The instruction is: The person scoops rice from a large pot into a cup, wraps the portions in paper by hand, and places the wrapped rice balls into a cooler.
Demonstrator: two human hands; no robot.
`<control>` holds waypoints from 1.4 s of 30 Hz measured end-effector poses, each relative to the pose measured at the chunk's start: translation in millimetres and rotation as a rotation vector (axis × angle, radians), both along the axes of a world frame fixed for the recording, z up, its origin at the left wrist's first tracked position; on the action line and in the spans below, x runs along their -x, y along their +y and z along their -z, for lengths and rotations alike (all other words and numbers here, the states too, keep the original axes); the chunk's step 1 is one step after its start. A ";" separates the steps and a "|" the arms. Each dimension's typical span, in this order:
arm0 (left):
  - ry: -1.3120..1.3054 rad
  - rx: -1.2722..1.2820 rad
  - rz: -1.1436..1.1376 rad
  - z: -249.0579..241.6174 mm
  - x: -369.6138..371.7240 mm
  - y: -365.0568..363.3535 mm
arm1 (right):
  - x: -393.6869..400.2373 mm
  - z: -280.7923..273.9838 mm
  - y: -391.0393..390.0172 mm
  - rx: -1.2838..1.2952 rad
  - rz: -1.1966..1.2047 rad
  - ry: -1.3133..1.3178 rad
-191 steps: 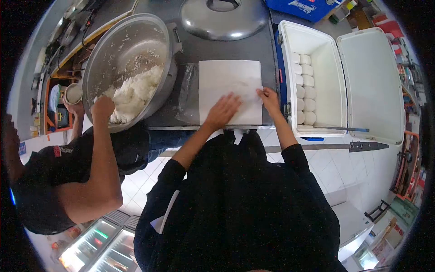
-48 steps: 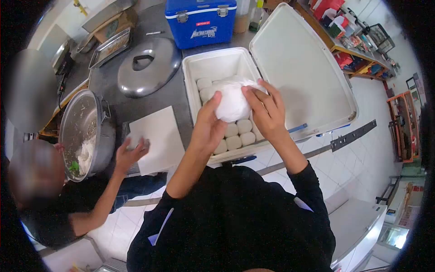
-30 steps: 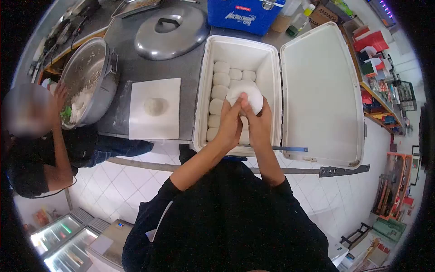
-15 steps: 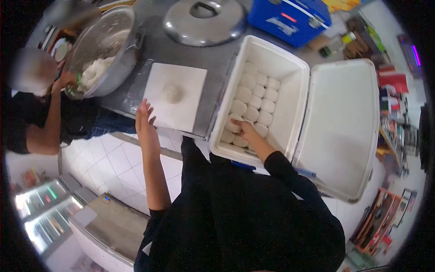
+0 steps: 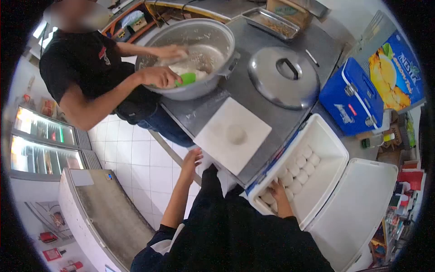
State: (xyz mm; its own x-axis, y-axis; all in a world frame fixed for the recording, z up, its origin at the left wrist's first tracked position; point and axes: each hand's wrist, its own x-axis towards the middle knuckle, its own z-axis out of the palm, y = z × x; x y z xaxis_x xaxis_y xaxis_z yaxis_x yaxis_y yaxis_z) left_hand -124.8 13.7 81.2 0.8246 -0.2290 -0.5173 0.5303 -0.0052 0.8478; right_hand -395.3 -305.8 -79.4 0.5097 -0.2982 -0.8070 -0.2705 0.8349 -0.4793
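My right hand (image 5: 279, 191) is inside the white cooler (image 5: 314, 190), its fingers bent around a dough ball at the near left side; the fingers partly hide it. Rows of round white dough balls (image 5: 302, 175) fill the cooler's left part. My left hand (image 5: 192, 159) hovers just off the near left corner of a white square board (image 5: 213, 129), empty, with fingers apart and slightly curled. On that board rests one dough ball (image 5: 235, 134).
A person at the left works with a green scraper (image 5: 186, 79) in a big metal pot (image 5: 217, 36) of dough. Beyond the board lie a metal lid (image 5: 267, 86) and a tray (image 5: 272, 25). A blue cooler (image 5: 353, 99) stands far right; a chest freezer (image 5: 106, 208) stands left.
My view has swung left, so the board and cooler appear lower and further right. My right hand stays among the dough balls. The co-worker and pot are now more fully in view.
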 end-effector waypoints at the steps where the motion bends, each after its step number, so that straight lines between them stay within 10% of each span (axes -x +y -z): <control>1: -0.022 0.000 0.059 6.0 -9.3 -3.5 | 4.4 12.4 -0.9 0.012 0.002 -0.003; 7: -0.515 -0.224 0.549 46.4 -47.6 -29.9 | 76.5 182.1 -31.7 0.722 -0.379 -0.011; 11: -1.027 -0.461 1.003 51.2 -68.3 -27.9 | 25.7 74.7 -6.3 0.096 0.102 0.055; 14: -1.154 -0.518 1.344 45.6 -82.8 -29.2 | 48.5 130.1 -19.7 0.193 -0.057 0.098; 17: -1.492 -0.202 1.320 79.6 -101.8 -27.6 | 46.5 68.7 -34.1 0.094 -0.197 0.299; 19: -1.544 -0.131 1.446 80.8 -110.6 -30.4 | -8.7 -22.5 -33.3 0.344 -0.306 0.888; 21: -1.611 -0.076 1.502 80.7 -115.1 -35.5 | 25.6 53.6 -77.7 1.557 -0.693 0.989; 24: -1.773 -0.003 1.437 104.8 -117.0 -34.0 | -87.5 -139.2 -5.7 1.617 0.270 0.472; 27: -1.436 -0.028 1.622 95.8 -119.6 -40.1 | -162.5 -210.4 64.5 1.670 0.106 0.225; 29: -1.301 -0.096 1.594 104.3 -118.9 -41.4 | -185.5 -183.1 98.0 1.538 -0.487 0.102; 34: -1.011 -0.152 1.532 75.1 -114.9 -49.6 | -203.6 -151.1 158.4 1.496 -1.065 0.130; 42: -0.593 -0.094 1.563 47.4 -124.7 -59.3 | -192.4 -119.7 152.4 1.570 -1.146 0.157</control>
State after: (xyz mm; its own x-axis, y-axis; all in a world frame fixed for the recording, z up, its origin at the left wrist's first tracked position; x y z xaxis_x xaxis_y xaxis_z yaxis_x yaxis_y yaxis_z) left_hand -0.1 -45.6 33.8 -0.0779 -0.9514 -0.2979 -0.4056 -0.2427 0.8812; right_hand -203.0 -153.4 40.2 0.9161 -0.3148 -0.2484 -0.3951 -0.8148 -0.4243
